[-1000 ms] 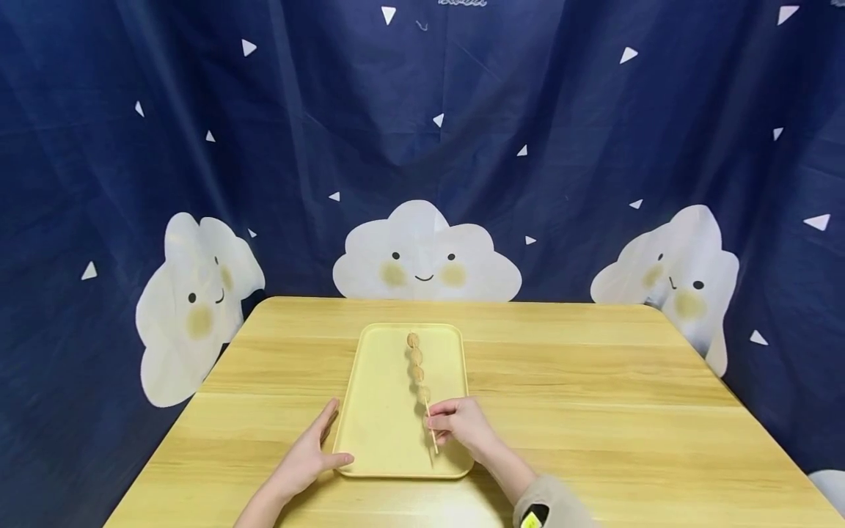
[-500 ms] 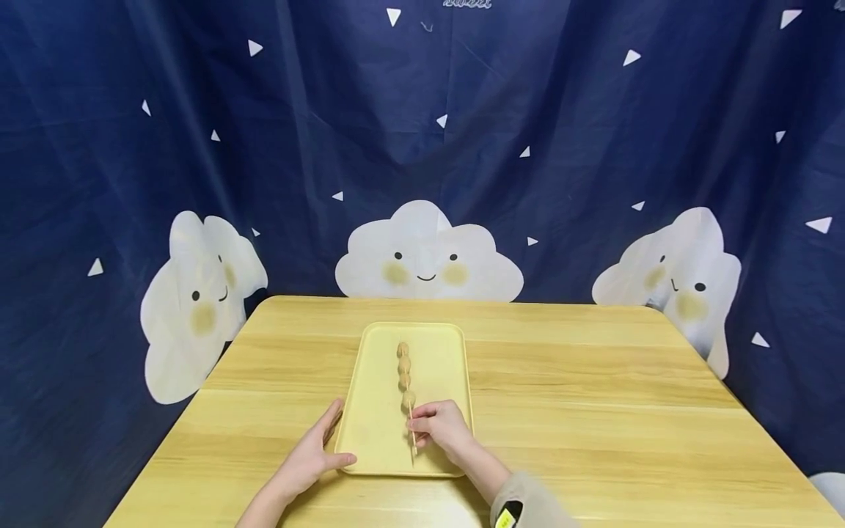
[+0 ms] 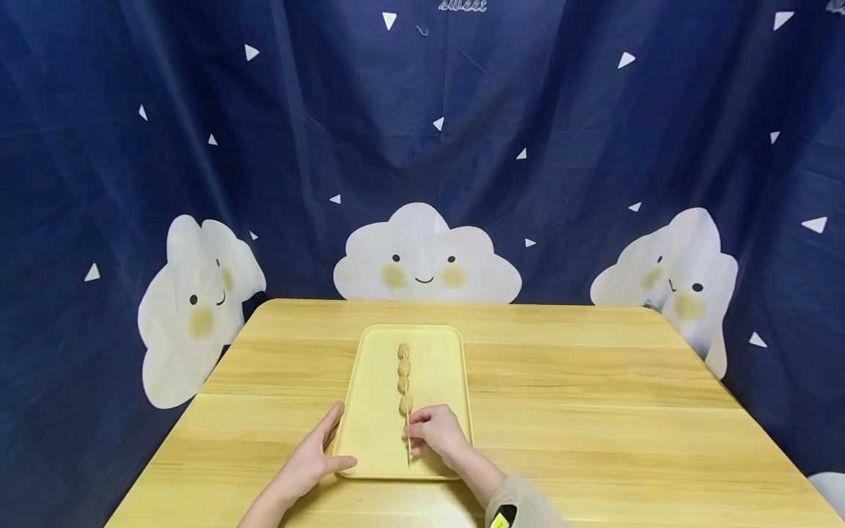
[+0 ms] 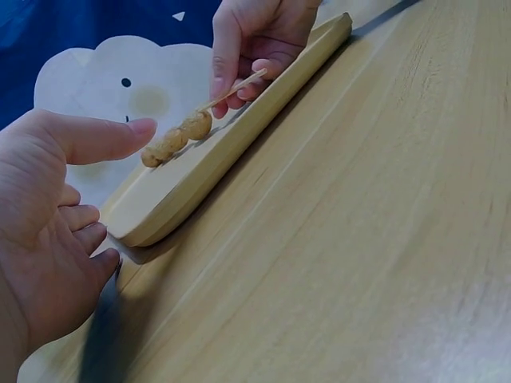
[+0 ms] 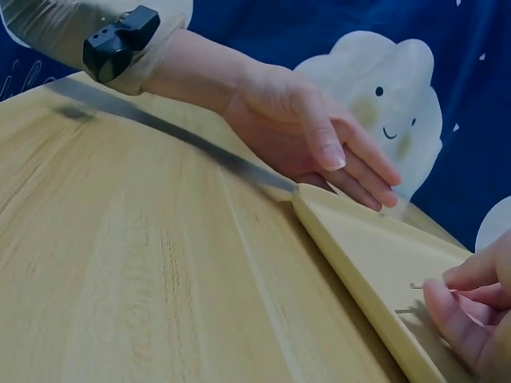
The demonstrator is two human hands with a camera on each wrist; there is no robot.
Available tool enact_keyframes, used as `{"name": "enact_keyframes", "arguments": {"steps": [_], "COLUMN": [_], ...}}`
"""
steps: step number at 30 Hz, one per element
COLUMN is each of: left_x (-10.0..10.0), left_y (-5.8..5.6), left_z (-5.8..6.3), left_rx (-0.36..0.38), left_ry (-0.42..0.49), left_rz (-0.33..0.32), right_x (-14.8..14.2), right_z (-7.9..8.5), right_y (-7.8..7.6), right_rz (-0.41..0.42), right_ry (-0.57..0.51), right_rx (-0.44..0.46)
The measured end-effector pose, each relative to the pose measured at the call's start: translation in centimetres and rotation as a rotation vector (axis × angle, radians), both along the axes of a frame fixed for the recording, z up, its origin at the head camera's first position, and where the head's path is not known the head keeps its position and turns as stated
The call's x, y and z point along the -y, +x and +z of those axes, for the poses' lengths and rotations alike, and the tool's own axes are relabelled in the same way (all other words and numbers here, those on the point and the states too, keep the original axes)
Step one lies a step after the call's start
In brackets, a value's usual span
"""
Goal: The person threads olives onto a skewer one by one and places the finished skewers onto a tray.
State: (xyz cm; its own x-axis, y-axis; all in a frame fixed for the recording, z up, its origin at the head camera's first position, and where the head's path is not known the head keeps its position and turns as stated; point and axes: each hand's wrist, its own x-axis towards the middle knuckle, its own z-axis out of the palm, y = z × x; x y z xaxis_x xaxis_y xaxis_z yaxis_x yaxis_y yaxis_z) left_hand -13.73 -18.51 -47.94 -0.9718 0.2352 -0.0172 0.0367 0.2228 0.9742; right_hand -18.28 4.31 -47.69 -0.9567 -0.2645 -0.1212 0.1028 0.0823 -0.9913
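Observation:
A skewer of several brown balls (image 3: pixel 405 367) lies along the middle of a pale yellow tray (image 3: pixel 439 367), its balls pointing to the far end. My right hand (image 3: pixel 441 433) pinches the bare near end of its stick between thumb and fingers, low over the tray. The left wrist view shows the balls (image 4: pixel 196 125) close to the tray's surface; contact is hard to tell. At the tray's near left corner is my left hand (image 3: pixel 306 458), fingers extended along the outer side and thumb reaching over the rim. The right wrist view shows this left hand (image 5: pixel 295 128) holding nothing.
The tray stands on a light wooden table (image 3: pixel 581 418) with wood surface on both sides. A dark blue curtain (image 3: pixel 290 147) with white clouds (image 3: pixel 425 249) hangs behind the table's far edge. A dark device (image 5: pixel 120 44) sits on the left wrist.
My right hand has shifted left with the skewer, which has come down toward the tray and turned from slanting to nearly straight. The left hand has stayed at the corner.

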Motion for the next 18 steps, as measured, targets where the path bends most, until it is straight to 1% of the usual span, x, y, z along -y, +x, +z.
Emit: {"name": "enact_keyframes", "arguments": {"steps": [6, 13, 18], "left_x": [0.12, 0.17, 0.14], "left_y": [0.03, 0.00, -0.10], "left_z": [0.15, 0.20, 0.12], "left_rx": [0.015, 0.014, 0.014], "left_ry": [0.008, -0.004, -0.005], "left_rz": [-0.022, -0.013, -0.018], "right_x": [0.06, 0.21, 0.33], "right_z": [-0.07, -0.19, -0.22], "right_y": [-0.02, -0.05, 0.01], "right_rz": [0.011, 0.032, 0.024], "right_ry": [0.020, 0.048, 0.043], "right_rx": [0.025, 0.020, 0.039]}}
